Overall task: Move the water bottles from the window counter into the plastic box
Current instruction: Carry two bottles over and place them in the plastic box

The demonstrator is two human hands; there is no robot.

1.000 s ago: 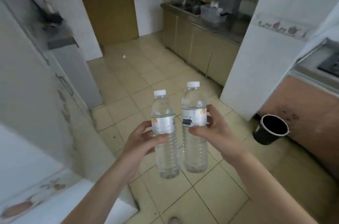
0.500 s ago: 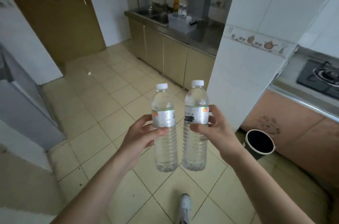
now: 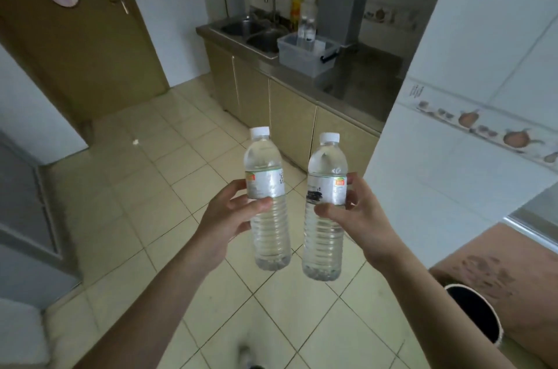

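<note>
While crossing the tiled floor, left hand [image 3: 225,219] wrapped round one upright water bottle [image 3: 268,202] and right hand [image 3: 359,219] wrapped round a second [image 3: 324,208], both caps up, long axes vertical, the two just beside each other without touching. Straight ahead and well apart from both hands: plastic box [image 3: 305,56] on the steel counter [image 3: 356,81] beside the sink [image 3: 256,33], slightly to the right of centre, so probably a shade nearer the right hand. Counted: two bottles in hand, what looks like two more already standing in the box [image 3: 306,28], one box.
</note>
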